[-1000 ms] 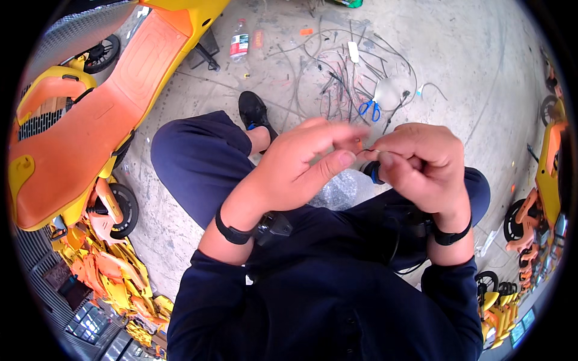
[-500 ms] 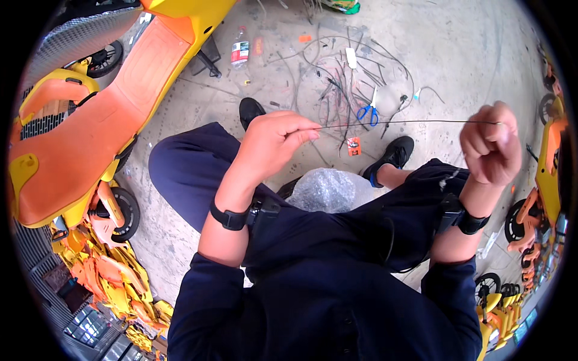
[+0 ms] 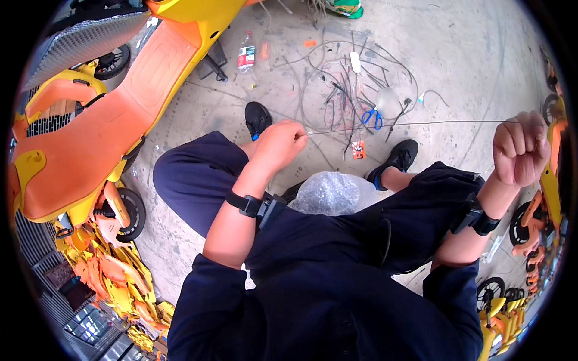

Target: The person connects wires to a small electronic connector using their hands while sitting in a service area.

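A thin grey wire (image 3: 409, 125) runs taut and nearly level between my two hands. My left hand (image 3: 278, 144) pinches its left end above my left knee. My right hand (image 3: 519, 148) is a closed fist around the other end, out at the far right. I sit in dark blue clothes with a black band on each wrist. A clear crumpled plastic bag (image 3: 331, 192) lies in my lap between my legs.
A tangle of loose wires (image 3: 343, 84) with blue-handled scissors (image 3: 372, 117) lies on the concrete floor ahead of my black shoes. A small bottle (image 3: 245, 55) stands further out. An orange and yellow scooter body (image 3: 108, 114) fills the left, with piled yellow parts (image 3: 114, 277) below it.
My hands started together in front of my chest and have pulled apart. The right hand has swung far out to the right, drawing the wire out straight.
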